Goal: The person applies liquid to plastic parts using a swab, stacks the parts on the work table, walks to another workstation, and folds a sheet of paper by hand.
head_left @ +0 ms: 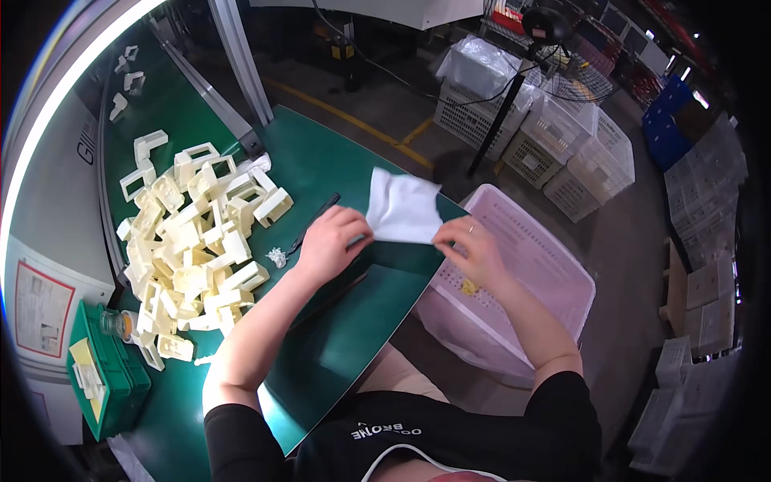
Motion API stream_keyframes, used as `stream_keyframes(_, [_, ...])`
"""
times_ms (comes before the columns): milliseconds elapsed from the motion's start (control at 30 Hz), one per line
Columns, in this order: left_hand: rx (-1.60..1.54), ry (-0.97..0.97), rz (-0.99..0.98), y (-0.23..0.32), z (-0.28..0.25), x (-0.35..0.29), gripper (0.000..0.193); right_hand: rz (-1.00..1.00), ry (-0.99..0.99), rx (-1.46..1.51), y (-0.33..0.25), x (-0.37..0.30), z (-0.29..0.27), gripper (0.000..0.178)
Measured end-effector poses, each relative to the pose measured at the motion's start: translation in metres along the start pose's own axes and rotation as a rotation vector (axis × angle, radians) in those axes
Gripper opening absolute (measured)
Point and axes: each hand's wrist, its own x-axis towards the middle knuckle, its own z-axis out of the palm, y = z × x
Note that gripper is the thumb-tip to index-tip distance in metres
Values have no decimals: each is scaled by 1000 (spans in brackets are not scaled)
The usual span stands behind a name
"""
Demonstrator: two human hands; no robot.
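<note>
A soft white square sheet [404, 207] is stretched between my hands above the green table; whether it is cloth or a thin bag I cannot tell. My left hand [331, 241] pinches its lower left corner, and my right hand [472, 247], with a ring on one finger, pinches the lower right one. Next to my left hand lies a black pen-like tool [321, 213]. A small clump of white scraps [277, 257] rests close by. Further left, many cream plastic parts [197, 241], hollow and box-shaped, form a loose pile.
A pink perforated crate [534, 265] stands by the table's right edge, a small yellow piece [469, 287] inside. A green bin [112, 386] and a jar [120, 324] are at the left. White crates [482, 112] and a fan [546, 28] stand beyond the green table [353, 297].
</note>
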Motion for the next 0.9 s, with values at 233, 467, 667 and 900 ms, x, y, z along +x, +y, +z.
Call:
stream_keyframes(233, [94, -213, 84, 4, 7, -31, 12, -1, -63, 65, 5, -45, 28, 8])
stream_keyframes(467, [-147, -195, 32, 7, 11, -29, 12, 113, 26, 90, 6, -54, 33, 8])
stream_keyframes(667, [-180, -127, -281, 5, 24, -23, 9, 425, 30, 194, 9, -36, 37, 10])
stream_keyframes(900, [-266, -30, -540, -12, 42, -9, 16, 473, 80, 185, 38, -11, 47, 11])
